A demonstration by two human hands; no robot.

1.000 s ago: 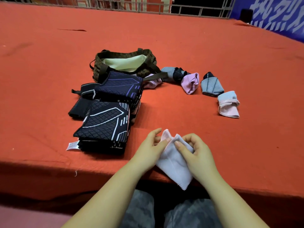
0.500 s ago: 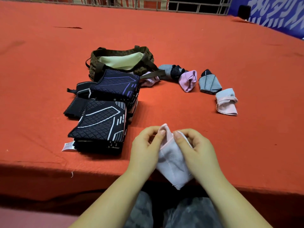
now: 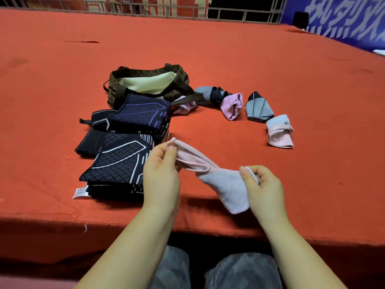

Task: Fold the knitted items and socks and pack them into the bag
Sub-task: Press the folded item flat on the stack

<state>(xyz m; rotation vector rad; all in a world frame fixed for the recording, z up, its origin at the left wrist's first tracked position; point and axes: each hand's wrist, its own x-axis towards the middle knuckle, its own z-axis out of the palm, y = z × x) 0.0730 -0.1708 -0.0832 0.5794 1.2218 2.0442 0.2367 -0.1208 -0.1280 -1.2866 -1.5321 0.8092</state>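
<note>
Both grips pinch pale pink sock [image 3: 220, 180], stretched, twisted mid-length.

— Where are the hands?
— Both forearms reach in from the near edge. The left hand [image 3: 161, 174] is raised, thumb and forefinger pinching, knuckles toward the camera.
— And the other?
— The right hand [image 3: 263, 188] sits lower and nearer, fingers curled, thumb tip pinching too.

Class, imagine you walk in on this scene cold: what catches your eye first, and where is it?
First, the pale pink sock stretched in mid-air between the left hand and right hand, near the table's front edge. Next, the stack of dark patterned knitted items to its left, with the open bag behind them on the red table.
</note>
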